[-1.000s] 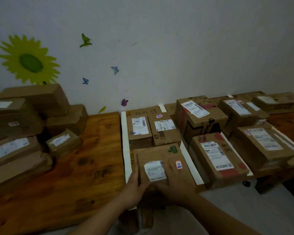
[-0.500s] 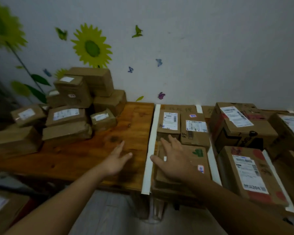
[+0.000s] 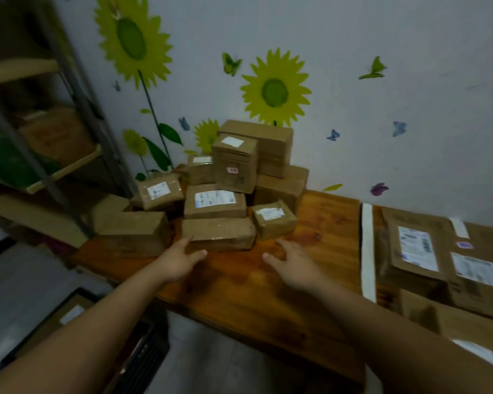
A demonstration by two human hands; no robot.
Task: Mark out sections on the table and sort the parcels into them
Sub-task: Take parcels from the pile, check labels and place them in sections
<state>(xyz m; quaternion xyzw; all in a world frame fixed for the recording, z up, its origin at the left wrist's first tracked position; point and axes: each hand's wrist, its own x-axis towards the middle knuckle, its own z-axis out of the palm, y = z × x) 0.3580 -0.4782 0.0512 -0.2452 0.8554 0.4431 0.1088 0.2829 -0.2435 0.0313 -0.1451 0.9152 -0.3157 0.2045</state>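
wooden and orange-brown, the bench (image 3: 268, 282) stands against a pale wall (image 3: 396, 143) stuck with sunflower stickers (image 3: 275, 89), and a shelf rack (image 3: 64, 169) stands off its left end. a pile of parcels (image 3: 239, 172), all brown cardboard, is heaped at the bench's far left corner against the wall. on the right, beyond a white tape strip (image 3: 367, 251) that runs from the wall toward the near edge, labelled parcels (image 3: 416, 245) lie flat in a marked section. at the front of the pile sits a flat parcel (image 3: 218, 233), its long axis running left to right along the bench, one long side facing the viewer, another parcel stacked on top. just right of it a small parcel (image 3: 273, 218) sits turned at an angle, label up. both hands are empty, fingers spread, well apart from each other: the left hand (image 3: 180, 261) reaches the flat parcel's near left corner, contact unclear, and the right hand (image 3: 293, 265) hovers over bare wood just short of the small parcel.
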